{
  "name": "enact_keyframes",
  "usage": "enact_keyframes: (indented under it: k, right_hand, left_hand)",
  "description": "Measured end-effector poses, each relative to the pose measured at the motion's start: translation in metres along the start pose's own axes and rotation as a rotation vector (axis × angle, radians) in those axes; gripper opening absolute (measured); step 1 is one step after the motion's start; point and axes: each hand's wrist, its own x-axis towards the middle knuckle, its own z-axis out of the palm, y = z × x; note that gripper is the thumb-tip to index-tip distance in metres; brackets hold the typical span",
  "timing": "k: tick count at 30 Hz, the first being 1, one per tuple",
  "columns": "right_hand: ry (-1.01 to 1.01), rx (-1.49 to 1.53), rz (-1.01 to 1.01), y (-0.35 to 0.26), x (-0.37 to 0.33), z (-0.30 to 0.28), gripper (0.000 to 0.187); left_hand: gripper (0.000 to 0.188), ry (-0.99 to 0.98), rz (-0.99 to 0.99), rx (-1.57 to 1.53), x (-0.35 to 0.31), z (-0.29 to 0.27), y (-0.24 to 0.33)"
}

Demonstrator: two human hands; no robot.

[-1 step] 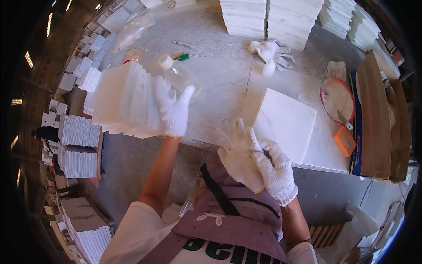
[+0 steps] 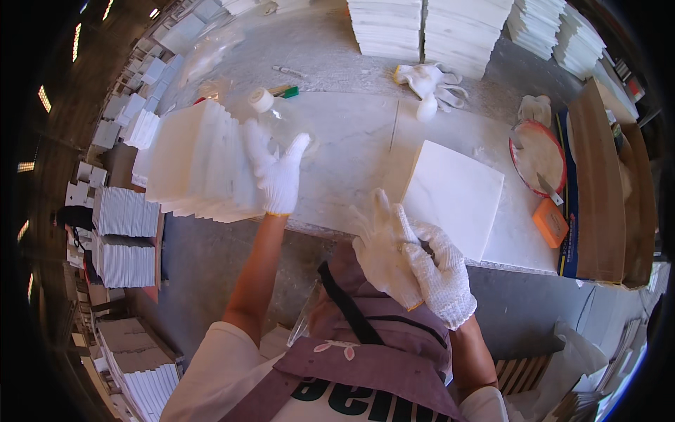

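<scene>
My left hand (image 2: 280, 176), in a white knit glove with a yellow hem, is held out over the bench with thumb and fingers spread. It is right beside a row of white marble-look tiles (image 2: 200, 162) standing on edge; whether the fingers touch the tiles I cannot tell. A clear plastic bottle (image 2: 285, 119) with a white cap lies just beyond that hand. In front of my apron, my right hand (image 2: 444, 281), also gloved, is closed on a loose white glove (image 2: 385, 264). Beyond it a square white tile (image 2: 455, 197) lies flat at the bench edge.
On the right are a red-rimmed bowl (image 2: 540, 156) of pale powder or paste, a putty knife (image 2: 549, 188), an orange block (image 2: 550, 224) and a cardboard box (image 2: 596, 197). More gloves (image 2: 430, 83) lie farther back. Tall tile stacks (image 2: 460, 35) stand at the far side.
</scene>
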Motion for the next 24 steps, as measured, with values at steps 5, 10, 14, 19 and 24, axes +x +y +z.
enact_keyframes:
  k: [5, 10, 14, 19, 24]
  right_hand:
    - [-0.009, 0.041, 0.084, 0.016, -0.007, -0.005, 0.033]
    - [0.000, 0.173, 0.059, 0.016, -0.009, -0.005, 0.044]
    - [0.053, 0.247, 0.026, 0.019, -0.011, -0.008, 0.048]
    - [0.173, 0.368, 0.026, 0.005, -0.013, -0.018, 0.049]
    - [0.246, 0.273, -0.110, -0.001, 0.003, -0.022, 0.046]
  left_hand:
    - [0.098, 0.015, -0.009, -0.027, 0.018, 0.018, -0.014]
    - [0.094, -0.084, 0.027, -0.154, 0.032, 0.024, -0.027]
    - [0.093, -0.203, 0.085, -0.059, 0.017, 0.018, 0.001]
    - [0.090, -0.515, 0.379, 0.210, -0.013, -0.012, 0.049]
    - [0.083, -0.688, 0.702, 0.367, -0.024, -0.017, 0.078]
